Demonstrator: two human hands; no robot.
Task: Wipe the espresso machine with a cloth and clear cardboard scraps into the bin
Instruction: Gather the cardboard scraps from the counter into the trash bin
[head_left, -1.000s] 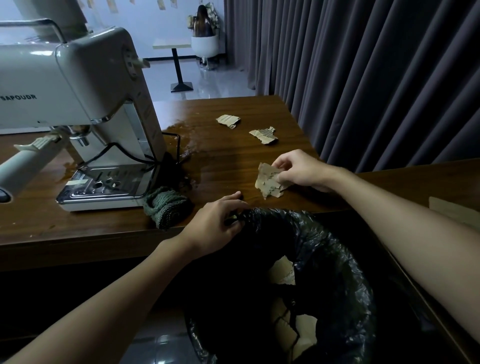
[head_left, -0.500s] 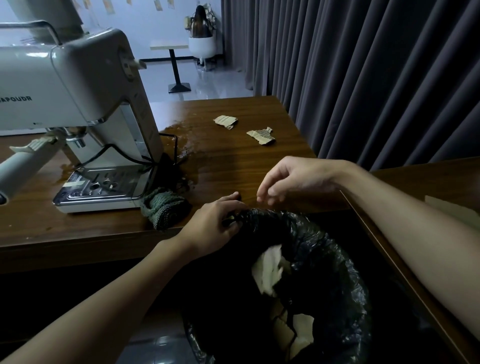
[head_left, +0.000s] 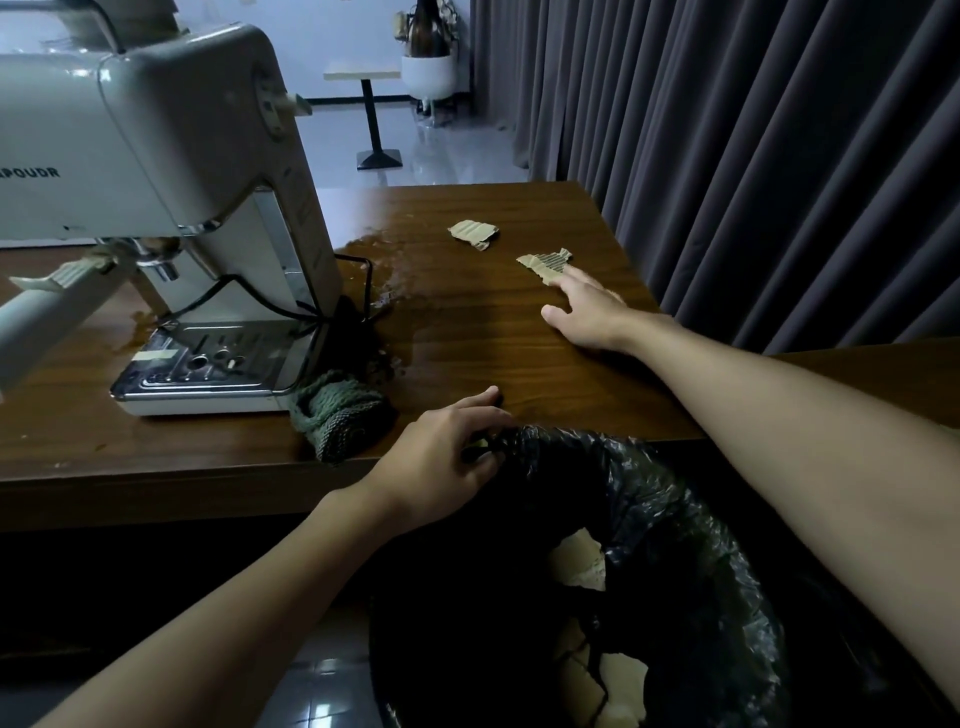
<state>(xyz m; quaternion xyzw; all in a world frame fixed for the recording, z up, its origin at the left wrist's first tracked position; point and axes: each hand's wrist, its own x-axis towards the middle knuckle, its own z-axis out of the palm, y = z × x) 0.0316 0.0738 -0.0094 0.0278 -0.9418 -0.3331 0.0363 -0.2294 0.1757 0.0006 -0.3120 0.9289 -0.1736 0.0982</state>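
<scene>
Wooden table (head_left: 493, 338): right hand (head_left: 587, 317) fingers (head_left: 569, 278) spread, touching cardboard scrap (head_left: 543, 260); left hand (head_left: 441, 457) pinches bin liner (head_left: 649, 478).

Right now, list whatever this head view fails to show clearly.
Head view, the only one:
- Espresso machine: left and top edges cut it off; its lettering starts out of frame.
- Bin: bottom edge cuts it; darkness hides how many scraps lie inside.
- Left hand: fingertips buried in the bin liner it grips.
- Right hand: fingers overlap the nearer scrap; whether they press it is unclear.
</scene>
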